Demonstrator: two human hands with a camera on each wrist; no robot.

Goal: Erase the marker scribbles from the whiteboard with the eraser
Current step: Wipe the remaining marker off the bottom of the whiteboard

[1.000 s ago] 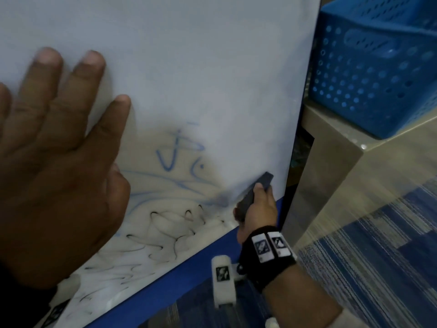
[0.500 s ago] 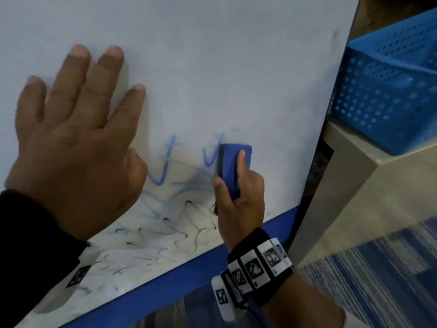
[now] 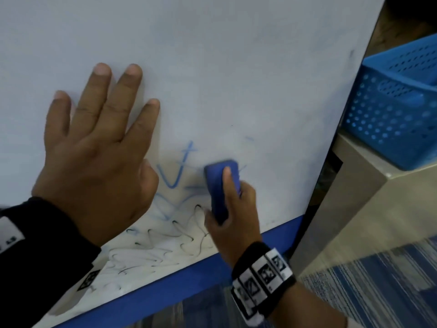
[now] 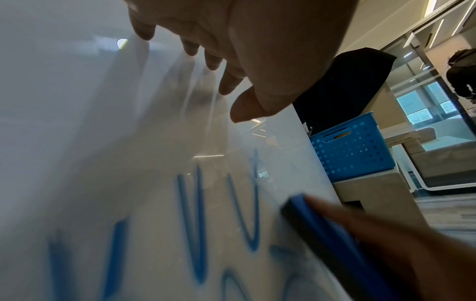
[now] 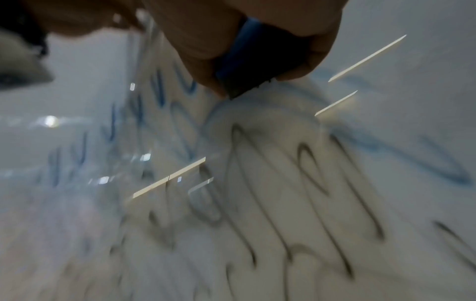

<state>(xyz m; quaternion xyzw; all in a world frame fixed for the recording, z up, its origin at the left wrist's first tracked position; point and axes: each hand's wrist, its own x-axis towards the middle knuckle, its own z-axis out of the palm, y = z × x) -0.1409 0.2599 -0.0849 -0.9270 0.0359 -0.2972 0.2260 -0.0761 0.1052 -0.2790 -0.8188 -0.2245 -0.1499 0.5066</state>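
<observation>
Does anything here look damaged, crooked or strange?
Nothing stands out. The right hand holds the eraser on the whiteboard beside remaining blue scribbles; the left hand rests flat.

You have a white whiteboard [image 3: 236,67] with a blue bottom edge, carrying blue scribbles [image 3: 175,176] above black looping scribbles [image 3: 165,237]. Your eraser [image 3: 218,185] is blue. To the right sits a blue perforated basket [image 3: 390,110]; the floor [image 3: 378,292] is blue-and-grey striped.
</observation>
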